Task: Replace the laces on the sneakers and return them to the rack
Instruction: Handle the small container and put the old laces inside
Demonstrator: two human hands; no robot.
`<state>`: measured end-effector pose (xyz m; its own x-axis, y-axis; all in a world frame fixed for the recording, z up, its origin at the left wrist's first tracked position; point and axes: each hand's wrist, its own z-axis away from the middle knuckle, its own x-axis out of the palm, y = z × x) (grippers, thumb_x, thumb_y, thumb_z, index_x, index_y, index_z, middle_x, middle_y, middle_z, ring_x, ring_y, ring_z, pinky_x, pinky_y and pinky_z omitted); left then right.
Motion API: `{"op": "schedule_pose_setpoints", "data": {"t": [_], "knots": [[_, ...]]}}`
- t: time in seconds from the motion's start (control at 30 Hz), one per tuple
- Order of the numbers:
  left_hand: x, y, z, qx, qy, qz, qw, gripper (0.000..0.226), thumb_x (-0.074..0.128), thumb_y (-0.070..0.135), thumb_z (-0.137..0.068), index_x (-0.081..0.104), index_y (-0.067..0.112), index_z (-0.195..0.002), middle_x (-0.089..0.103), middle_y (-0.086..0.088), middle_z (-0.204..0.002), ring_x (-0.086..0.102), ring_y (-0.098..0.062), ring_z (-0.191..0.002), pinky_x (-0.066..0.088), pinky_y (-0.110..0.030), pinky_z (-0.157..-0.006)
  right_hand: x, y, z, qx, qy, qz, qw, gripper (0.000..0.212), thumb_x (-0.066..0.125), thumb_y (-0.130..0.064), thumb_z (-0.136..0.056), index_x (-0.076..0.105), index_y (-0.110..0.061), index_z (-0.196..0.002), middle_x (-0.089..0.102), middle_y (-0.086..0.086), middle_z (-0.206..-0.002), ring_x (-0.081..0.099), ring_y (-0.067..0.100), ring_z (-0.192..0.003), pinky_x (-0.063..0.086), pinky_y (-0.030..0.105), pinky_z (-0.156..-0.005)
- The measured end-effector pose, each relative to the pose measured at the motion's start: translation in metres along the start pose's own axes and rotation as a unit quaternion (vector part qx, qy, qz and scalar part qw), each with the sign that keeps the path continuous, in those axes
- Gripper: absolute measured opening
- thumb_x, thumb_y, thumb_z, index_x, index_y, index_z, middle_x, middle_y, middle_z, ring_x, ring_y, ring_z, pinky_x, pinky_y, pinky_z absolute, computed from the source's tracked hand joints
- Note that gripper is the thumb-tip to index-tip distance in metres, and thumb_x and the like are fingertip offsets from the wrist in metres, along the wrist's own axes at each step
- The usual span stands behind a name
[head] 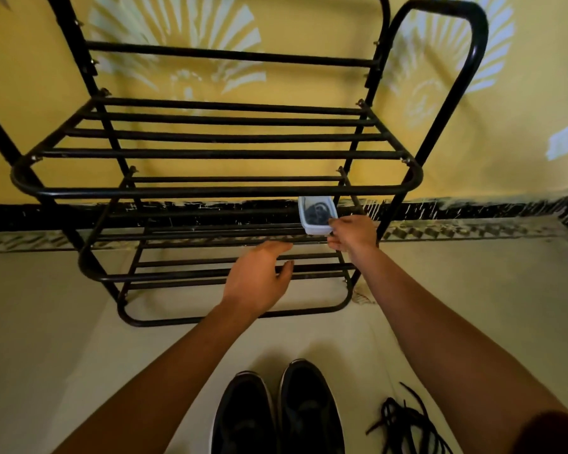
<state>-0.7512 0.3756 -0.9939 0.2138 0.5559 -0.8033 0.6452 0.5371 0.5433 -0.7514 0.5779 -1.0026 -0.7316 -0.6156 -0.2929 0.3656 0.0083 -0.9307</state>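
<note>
I have the right grip (353,235) reaching in at the right end of the black metal rack (210,191), on one of its lower shelves. Its fingers are curled round the near right corner of a small plastic tub (317,229), so it is closed on the tub, pinching it at the rim. The tub sits on the shelf bars just beyond and left of that grip, touching it. Inside the tub, dark coiled laces (315,211) show through the open top.

The left grip (256,276) is to the left of the right grip and a little nearer to me, well clear of the tub. Its fingers are relaxed and spread, the thumb held apart, and it holds nothing. It hangs over the front bars of the lower shelves; I cannot tell whether the fingertips touch a bar.

The sneakers (276,414) are behind both grips, down on the pale floor (79,322) close to me. They are black with light sole edges, side by side, toes pointing toward the rack, and roughly between the two forearms. A loose tangle of black laces (404,424) lies on the floor just right of the sneakers, under the right forearm.

Beyond the grips, behind the rack, is a yellow wall (505,142) with a dark skirting.
</note>
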Motion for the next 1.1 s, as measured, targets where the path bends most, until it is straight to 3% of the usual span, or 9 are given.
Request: {"op": "schedule_pose_setpoints", "data": {"t": [0.23,0.37,0.43,0.57,0.7,0.8,0.97,1.1], "knots": [[-0.005,-0.013,0.015,0.014,0.029,0.014,0.999,0.045,0.055,0.025,-0.093,0.047,0.02,-0.136,0.049,0.0,-0.14,0.049,-0.016,-0.125,0.039,-0.023,-0.099,-0.002,-0.011,0.035,0.037,-0.042,-0.149,0.987,0.017,0.057,-0.006,-0.092,0.06,0.0,-0.107,0.063,0.01,-0.078,0.064,0.015,-0.065,0.057,0.022,-0.056],[-0.015,-0.015,0.028,0.019,0.035,0.004,0.999,0.067,0.061,0.032,-0.089,0.027,0.027,-0.146,0.024,0.004,-0.155,0.03,-0.012,-0.138,0.031,-0.023,-0.104,-0.003,-0.003,0.089,0.044,-0.11,-0.183,0.976,0.01,0.056,-0.006,-0.092,0.062,-0.003,-0.1,0.065,0.009,-0.076,0.065,0.015,-0.066,0.058,0.024,-0.06],[-0.02,-0.018,0.043,0.016,0.026,0.015,0.999,0.077,0.067,0.034,-0.084,0.022,0.03,-0.147,0.014,0.005,-0.157,0.029,-0.011,-0.138,0.031,-0.022,-0.102,-0.002,0.008,0.119,0.058,-0.146,-0.188,0.97,0.01,0.055,-0.007,-0.092,0.063,-0.005,-0.098,0.065,0.007,-0.072,0.064,0.014,-0.064,0.058,0.024,-0.059],[-0.023,-0.033,0.085,0.036,0.028,0.065,0.997,0.066,0.078,0.028,-0.072,0.051,0.027,-0.133,0.033,0.002,-0.15,0.044,-0.015,-0.13,0.044,-0.035,-0.103,0.004,0.041,0.173,0.118,-0.198,-0.209,0.95,0.01,0.054,-0.005,-0.09,0.065,-0.005,-0.092,0.061,0.004,-0.061,0.061,0.013,-0.057,0.055,0.024,-0.055],[-0.02,-0.051,0.138,0.037,0.068,0.101,0.992,0.05,0.081,0.019,-0.069,0.062,0.032,-0.113,0.049,0.01,-0.134,0.043,-0.007,-0.128,0.031,-0.014,-0.106,0.016,0.072,0.214,0.143,-0.209,-0.218,0.943,0.013,0.055,-0.018,-0.093,0.067,-0.013,-0.093,0.063,0.003,-0.072,0.06,0.012,-0.065,0.05,0.024,-0.059],[-0.02,-0.063,0.176,0.031,0.09,0.137,0.986,0.052,0.082,0.011,-0.067,0.062,0.024,-0.114,0.052,0.007,-0.131,0.042,-0.005,-0.127,0.032,-0.01,-0.104,0.025,0.093,0.241,0.218,-0.244,-0.303,0.895,0.017,0.053,-0.024,-0.094,0.066,-0.014,-0.097,0.07,0.007,-0.089,0.065,0.018,-0.082,0.053,0.033,-0.075],[-0.013,-0.075,0.237,0.031,0.063,0.184,0.98,0.047,0.074,0.018,-0.07,0.062,0.013,-0.116,0.053,-0.001,-0.133,0.044,-0.011,-0.129,0.038,-0.021,-0.104,0.039,0.131,0.285,0.314,-0.338,-0.364,0.809,0.031,0.05,-0.026,-0.091,0.065,-0.007,-0.111,0.07,0.018,-0.103,0.07,0.027,-0.084,0.059,0.036,-0.068],[-0.012,-0.083,0.267,0.031,0.062,0.088,0.994,0.047,0.067,0.044,-0.074,0.064,0.021,-0.115,0.053,0.006,-0.13,0.041,-0.012,-0.13,0.035,-0.041,-0.108,0.044,0.147,0.308,0.342,-0.341,-0.358,0.799,0.036,0.048,-0.033,-0.092,0.065,-0.008,-0.112,0.071,0.016,-0.098,0.069,0.026,-0.086,0.058,0.031,-0.065]]}}
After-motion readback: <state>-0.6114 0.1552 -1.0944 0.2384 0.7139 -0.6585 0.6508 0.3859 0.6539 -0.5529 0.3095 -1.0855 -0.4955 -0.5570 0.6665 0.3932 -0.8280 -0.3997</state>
